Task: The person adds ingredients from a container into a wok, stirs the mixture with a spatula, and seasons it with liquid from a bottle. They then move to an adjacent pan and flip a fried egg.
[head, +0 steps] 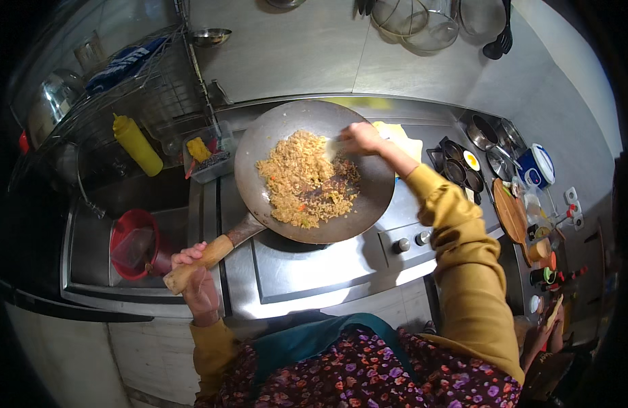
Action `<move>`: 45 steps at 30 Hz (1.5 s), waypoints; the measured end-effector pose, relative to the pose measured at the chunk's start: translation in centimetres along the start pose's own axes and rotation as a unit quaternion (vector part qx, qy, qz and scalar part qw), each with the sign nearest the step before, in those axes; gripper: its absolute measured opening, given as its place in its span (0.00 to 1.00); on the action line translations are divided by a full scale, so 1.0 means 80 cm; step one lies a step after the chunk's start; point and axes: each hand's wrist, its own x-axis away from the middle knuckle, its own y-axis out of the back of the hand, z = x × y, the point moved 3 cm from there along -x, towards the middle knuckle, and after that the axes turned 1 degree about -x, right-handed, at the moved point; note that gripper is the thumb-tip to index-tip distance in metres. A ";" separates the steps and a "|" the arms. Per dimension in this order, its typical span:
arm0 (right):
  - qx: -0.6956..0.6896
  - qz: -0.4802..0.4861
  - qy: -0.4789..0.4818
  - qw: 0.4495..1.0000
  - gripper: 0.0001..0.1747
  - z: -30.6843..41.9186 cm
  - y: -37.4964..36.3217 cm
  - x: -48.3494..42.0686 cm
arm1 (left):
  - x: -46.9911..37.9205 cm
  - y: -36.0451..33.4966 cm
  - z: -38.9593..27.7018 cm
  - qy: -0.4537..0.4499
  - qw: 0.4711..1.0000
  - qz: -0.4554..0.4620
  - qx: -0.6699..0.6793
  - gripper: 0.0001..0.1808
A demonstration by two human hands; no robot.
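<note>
A large metal wok (314,109) stands over the stove, its wooden handle (214,252) pointing down and left. My left hand (197,280) is wrapped around that handle near its end. Brown fried rice (301,173), with small orange and green bits, covers the middle of the wok; a darker scorched patch shows on the right. Above the rice, my right hand (362,138) grips a pale utensil (333,149), blurred, whose lower end meets the rice. Its exact kind cannot be made out.
Left of the wok are a plastic tub (212,171) with a sponge, a yellow squeeze bottle (137,145) and a red bucket (135,219) in the sink. To the right are a multi-cup pan (454,171) with an egg and a wooden board (510,217). Another person's hands (551,324) show lower right.
</note>
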 end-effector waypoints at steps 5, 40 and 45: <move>-0.067 0.011 0.108 0.992 0.13 0.063 0.041 -0.004 | -0.007 0.013 -0.006 0.012 1.000 0.000 -0.008 0.13; -0.263 0.290 0.024 0.920 0.10 0.097 0.030 0.125 | -0.032 0.041 -0.004 0.092 0.995 0.031 -0.003 0.15; -0.275 0.113 -0.093 0.950 0.13 0.197 0.000 0.093 | -0.034 0.040 -0.008 0.090 0.995 0.030 -0.002 0.14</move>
